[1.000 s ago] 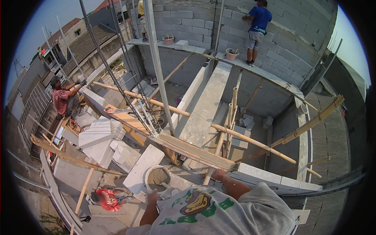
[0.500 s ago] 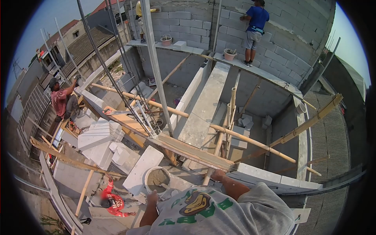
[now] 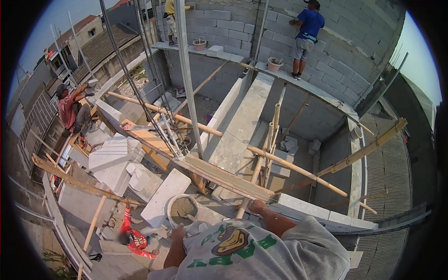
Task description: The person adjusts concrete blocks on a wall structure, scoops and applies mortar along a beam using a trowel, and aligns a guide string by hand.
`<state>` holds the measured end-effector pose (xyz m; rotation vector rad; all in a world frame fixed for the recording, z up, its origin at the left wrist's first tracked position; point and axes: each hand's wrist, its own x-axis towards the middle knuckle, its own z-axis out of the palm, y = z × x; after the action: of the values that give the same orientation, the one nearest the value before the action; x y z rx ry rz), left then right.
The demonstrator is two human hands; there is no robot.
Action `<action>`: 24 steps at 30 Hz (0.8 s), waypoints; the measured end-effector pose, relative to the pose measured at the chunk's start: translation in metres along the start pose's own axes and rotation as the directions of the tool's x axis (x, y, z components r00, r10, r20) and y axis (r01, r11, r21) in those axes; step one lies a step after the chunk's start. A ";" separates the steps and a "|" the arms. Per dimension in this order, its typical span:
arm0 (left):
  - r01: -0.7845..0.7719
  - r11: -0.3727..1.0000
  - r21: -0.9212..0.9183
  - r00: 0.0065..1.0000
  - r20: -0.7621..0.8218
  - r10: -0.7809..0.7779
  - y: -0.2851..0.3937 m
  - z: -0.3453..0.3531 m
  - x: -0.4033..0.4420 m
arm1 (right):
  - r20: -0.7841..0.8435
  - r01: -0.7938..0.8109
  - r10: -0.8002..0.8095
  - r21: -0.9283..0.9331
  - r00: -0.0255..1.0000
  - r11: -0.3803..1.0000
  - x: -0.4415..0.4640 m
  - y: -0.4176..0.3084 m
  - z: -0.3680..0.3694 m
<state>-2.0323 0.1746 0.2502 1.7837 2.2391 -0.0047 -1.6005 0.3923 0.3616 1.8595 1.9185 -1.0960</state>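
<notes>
My left hand (image 3: 178, 230) is at the near side of a white bucket (image 3: 171, 219) of wet mortar (image 3: 182, 209), its fingers curled. Whether it grips the rim or anything else is hidden. A light-coloured tool, perhaps a trowel (image 3: 191, 217), lies in the mortar. My right hand (image 3: 256, 206) is closed low at the near end of a mortar-topped wall beam (image 3: 228, 176), close to a bamboo pole (image 3: 242, 207). What it grips, if anything, cannot be made out.
White blocks (image 3: 114, 156) are stacked left, near a large pale slab (image 3: 165, 198). Bamboo poles (image 3: 298, 163) and a concrete plank (image 3: 242, 123) cross the deep open rooms. Co-workers are a person in red (image 3: 136, 240), one at left (image 3: 70, 109), and two by the far wall (image 3: 308, 25).
The view has shifted slightly. My left hand is a little farther left, still beside the bucket. My right hand stays at the beam's end. The co-worker at left has shifted their arms.
</notes>
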 end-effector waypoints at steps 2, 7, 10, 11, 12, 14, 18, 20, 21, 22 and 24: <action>-0.022 0.996 0.083 0.998 0.060 0.017 0.001 0.004 0.000 | 0.001 -0.019 0.019 0.004 1.000 1.000 -0.021 -0.018 -0.020; -0.068 0.996 0.055 0.987 0.147 0.059 -0.011 0.037 0.004 | 0.155 0.185 -0.149 -0.248 0.977 0.951 -0.038 -0.033 -0.048; 0.220 0.904 -0.367 0.966 0.209 -0.150 -0.007 0.023 0.000 | 0.145 0.150 -0.121 -0.213 0.982 0.965 -0.016 -0.020 -0.034; 0.212 0.906 -0.366 0.969 0.197 -0.148 -0.005 0.016 0.001 | 0.099 0.069 -0.055 -0.145 0.994 0.987 -0.005 -0.014 -0.022; 0.205 0.908 -0.366 0.972 0.184 -0.146 -0.006 0.014 0.001 | 0.057 -0.012 0.016 -0.068 0.998 0.998 -0.002 -0.012 -0.016; -0.105 0.986 0.128 0.994 0.051 0.099 -0.008 0.011 0.003 | 0.004 -0.004 0.004 -0.045 1.000 0.999 0.002 -0.006 -0.006; 0.076 0.987 -0.143 0.979 0.201 -0.046 -0.016 0.011 0.005 | 0.019 0.079 -0.078 -0.076 0.997 0.994 -0.024 -0.023 -0.026; 0.149 0.975 -0.164 0.940 0.329 -0.088 -0.032 0.039 0.016 | 0.040 0.108 -0.105 -0.080 0.994 0.991 -0.033 -0.029 -0.036; 0.252 0.916 -0.311 0.944 0.285 -0.163 -0.032 0.043 0.019 | 0.056 0.126 -0.121 -0.086 0.991 0.988 -0.035 -0.030 -0.036; 0.344 0.821 -0.456 0.934 0.252 -0.252 -0.030 0.046 0.019 | 0.020 0.087 -0.086 -0.027 0.996 0.996 -0.030 -0.023 -0.027; 0.203 0.905 -0.375 0.976 0.150 -0.157 -0.029 0.038 0.011 | -0.030 0.023 -0.021 0.075 0.999 0.997 -0.005 0.002 0.002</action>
<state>-2.0545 0.1715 0.2068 1.3309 2.1310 0.2731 -1.5988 0.3867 0.3632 1.9080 1.9436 -1.1698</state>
